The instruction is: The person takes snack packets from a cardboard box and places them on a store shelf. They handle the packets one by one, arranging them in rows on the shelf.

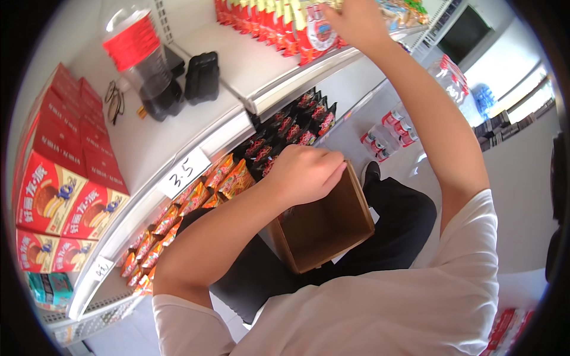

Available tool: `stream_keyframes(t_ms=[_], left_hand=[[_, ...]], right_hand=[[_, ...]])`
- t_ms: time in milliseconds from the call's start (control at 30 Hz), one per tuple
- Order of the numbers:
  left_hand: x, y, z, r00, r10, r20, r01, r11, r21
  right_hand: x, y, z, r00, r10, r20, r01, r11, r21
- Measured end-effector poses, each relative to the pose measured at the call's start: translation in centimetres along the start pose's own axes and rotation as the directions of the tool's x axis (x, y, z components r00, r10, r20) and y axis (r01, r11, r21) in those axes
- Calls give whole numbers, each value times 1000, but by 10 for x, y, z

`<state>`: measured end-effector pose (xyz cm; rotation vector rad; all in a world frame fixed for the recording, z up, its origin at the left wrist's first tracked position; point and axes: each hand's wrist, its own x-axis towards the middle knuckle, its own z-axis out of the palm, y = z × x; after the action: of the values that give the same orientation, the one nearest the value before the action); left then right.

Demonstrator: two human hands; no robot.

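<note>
My left hand (307, 172) is closed over the upper rim of an open cardboard box (327, 227), which stands between my legs. Its inside looks bare where it shows; my hand and forearm cover part of the far side. Up on the shelf, my right hand (358, 20) reaches the front of a row of red and yellow snack bags (271, 22). Its thumb lies against the nearest red bag (318, 33). The top edge of the view cuts off the other fingers, so their grip is hidden.
On the upper shelf (178, 127) are a cola bottle (147, 66), eyeglasses (115, 102), a black case (202, 78) and red snack cartons (67, 169). Below hang orange snack packets (191, 200) and black packets (289, 129). Wrapped bottles (389, 133) stand on the floor.
</note>
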<state>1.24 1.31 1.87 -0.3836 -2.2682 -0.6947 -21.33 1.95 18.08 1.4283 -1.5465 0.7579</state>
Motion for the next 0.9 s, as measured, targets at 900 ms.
stream_keyframes(t_ms=[900], left_hand=[[-14,-3,0,982,65,180,-71,997,27]], right_hand=[[-19,-157,38,770,-315,554,-162,743,649]])
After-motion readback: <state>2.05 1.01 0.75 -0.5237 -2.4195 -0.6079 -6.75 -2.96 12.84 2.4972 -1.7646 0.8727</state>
